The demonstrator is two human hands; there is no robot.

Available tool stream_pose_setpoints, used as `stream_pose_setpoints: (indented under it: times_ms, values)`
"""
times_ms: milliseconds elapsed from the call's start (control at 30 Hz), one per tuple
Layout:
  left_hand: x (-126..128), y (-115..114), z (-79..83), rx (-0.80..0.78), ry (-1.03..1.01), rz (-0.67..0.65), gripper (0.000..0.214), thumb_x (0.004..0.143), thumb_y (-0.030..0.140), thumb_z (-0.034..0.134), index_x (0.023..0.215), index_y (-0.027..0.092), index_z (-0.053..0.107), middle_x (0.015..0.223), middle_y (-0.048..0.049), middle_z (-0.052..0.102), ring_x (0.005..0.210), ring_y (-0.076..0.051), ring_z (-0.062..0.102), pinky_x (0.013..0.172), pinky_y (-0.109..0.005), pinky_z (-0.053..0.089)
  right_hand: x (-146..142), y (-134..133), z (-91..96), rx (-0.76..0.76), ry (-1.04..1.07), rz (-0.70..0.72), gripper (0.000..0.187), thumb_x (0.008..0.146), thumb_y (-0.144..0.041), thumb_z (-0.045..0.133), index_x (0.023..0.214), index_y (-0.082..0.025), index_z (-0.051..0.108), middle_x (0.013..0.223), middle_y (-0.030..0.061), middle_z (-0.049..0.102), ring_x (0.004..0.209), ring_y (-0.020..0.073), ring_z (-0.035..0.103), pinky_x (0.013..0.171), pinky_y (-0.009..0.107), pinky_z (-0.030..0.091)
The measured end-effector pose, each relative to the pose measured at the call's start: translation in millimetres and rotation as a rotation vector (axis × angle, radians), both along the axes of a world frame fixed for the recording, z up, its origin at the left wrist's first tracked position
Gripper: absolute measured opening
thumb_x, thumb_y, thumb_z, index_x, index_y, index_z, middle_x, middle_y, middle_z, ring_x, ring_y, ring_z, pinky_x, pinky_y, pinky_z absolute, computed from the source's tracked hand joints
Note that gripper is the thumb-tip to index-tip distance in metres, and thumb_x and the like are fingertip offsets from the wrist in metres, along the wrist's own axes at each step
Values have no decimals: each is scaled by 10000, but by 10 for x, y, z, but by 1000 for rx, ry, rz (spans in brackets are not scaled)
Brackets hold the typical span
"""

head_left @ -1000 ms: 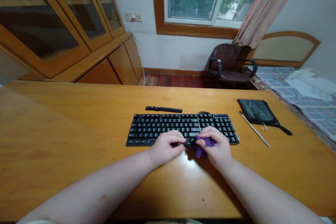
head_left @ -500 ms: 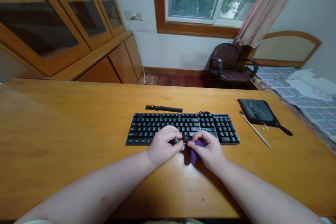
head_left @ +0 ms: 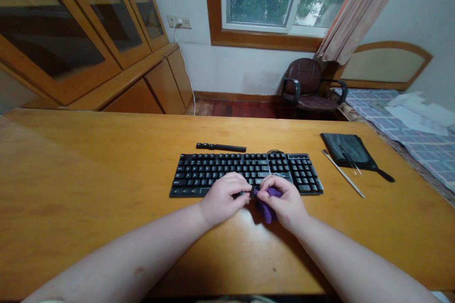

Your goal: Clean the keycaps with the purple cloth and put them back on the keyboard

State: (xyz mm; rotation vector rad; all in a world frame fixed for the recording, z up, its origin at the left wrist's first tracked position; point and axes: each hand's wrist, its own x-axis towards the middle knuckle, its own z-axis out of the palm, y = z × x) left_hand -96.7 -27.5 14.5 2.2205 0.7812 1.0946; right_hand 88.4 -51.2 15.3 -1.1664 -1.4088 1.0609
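A black keyboard [head_left: 202, 175] lies on the wooden desk, its lower middle part hidden by my hands. My left hand [head_left: 227, 199] is closed in a pinch on a small black keycap [head_left: 253, 192], over the keyboard's front edge. Close beside it, my right hand [head_left: 283, 201] grips a purple cloth [head_left: 267, 212], whose end hangs down below the fingers. The cloth's upper tip meets the keycap between both sets of fingertips. Behind the keyboard, several loose keycaps [head_left: 205, 146] and a long black spacebar [head_left: 230, 148] lie in a row.
To the right lie a thin white stick [head_left: 343, 173] with a dark tip and a black pouch [head_left: 341, 149] with thin metal prongs on it. Beyond the wooden desk [head_left: 88, 175] stand a brown armchair [head_left: 307, 83], a bed [head_left: 398, 118] and a glass-door cabinet [head_left: 117, 66].
My fingertips have drawn closer around the keycap, which has turned and shows less. The purple cloth has shifted slightly to the right.
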Motion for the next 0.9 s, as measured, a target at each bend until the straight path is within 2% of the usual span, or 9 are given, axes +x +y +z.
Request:
stream_pose_setpoints:
  times_ms: [100, 233, 333, 433, 533, 600, 767, 833, 900]
  values:
    - [-8, 6, -10, -48, 3, 7, 111, 814, 174, 594, 837, 167, 702, 780, -64, 698, 794, -172, 619, 740, -316, 522, 18, 22, -15, 45, -37, -73, 219, 728, -324, 691, 631, -193, 545, 636, -6, 552, 594, 131, 518, 569, 272, 436]
    - [-20, 34, -21, -121, 37, 103, 114, 835, 203, 575, 839, 171, 684, 812, -60, 677, 806, -171, 611, 757, -324, 506, 98, 67, -14, 210, -68, -189, 248, 807, -267, 617, 628, -200, 459, 664, -12, 511, 631, 126, 506, 612, 275, 440]
    - [-31, 57, -31, -125, 100, 132, 128, 853, 218, 552, 845, 179, 673, 812, -49, 668, 814, -175, 596, 776, -336, 483, 138, 74, -5, 347, -171, -158, 198, 838, -217, 576, 664, -199, 484, 726, 9, 531, 689, 141, 532, 647, 292, 459]
    - [-40, 65, -41, -105, 149, 110, 175, 881, 225, 510, 837, 179, 673, 816, -49, 668, 828, -178, 585, 782, -339, 459, 133, 68, -16, 447, -307, -57, 42, 824, -194, 604, 862, -204, 590, 837, 36, 591, 701, 142, 561, 641, 293, 486]
    - [-41, 58, -42, -70, 185, 89, 204, 893, 221, 481, 845, 180, 675, 832, -52, 676, 861, -188, 576, 798, -350, 440, 109, 66, -42, 515, -388, 65, 250, 807, -203, 647, 1054, -221, 614, 963, 65, 638, 820, 164, 614, 721, 311, 524]
    - [-37, 51, -36, -45, 200, 75, 206, 892, 211, 474, 859, 180, 676, 836, -50, 684, 877, -193, 574, 808, -358, 431, 95, 69, -55, 542, -401, 109, 269, 802, -208, 661, 1069, -224, 628, 982, 69, 659, 896, 175, 629, 773, 315, 534]
    - [-41, 50, -5, 5, 219, 48, 206, 880, 200, 475, 888, 193, 681, 844, -42, 702, 880, -192, 588, 817, -361, 428, 81, 77, -71, 560, -389, 70, 157, 818, -208, 643, 970, -236, 673, 880, 43, 697, 811, 154, 662, 737, 296, 562]
    - [-61, 58, -2, 14, 196, 114, 217, 873, 198, 479, 981, 201, 668, 913, -47, 702, 910, -192, 592, 840, -364, 432, 80, 80, -88, 566, -409, 40, 141, 820, -215, 641, 954, -235, 679, 890, 46, 704, 815, 156, 668, 742, 298, 568]
    - [-82, 73, -8, 25, 183, 240, 258, 872, 186, 464, 1059, 207, 641, 995, -53, 690, 970, -200, 581, 876, -378, 427, 74, 80, -120, 580, -461, 44, 136, 828, -220, 632, 956, -228, 680, 914, 53, 710, 836, 156, 671, 765, 298, 567]
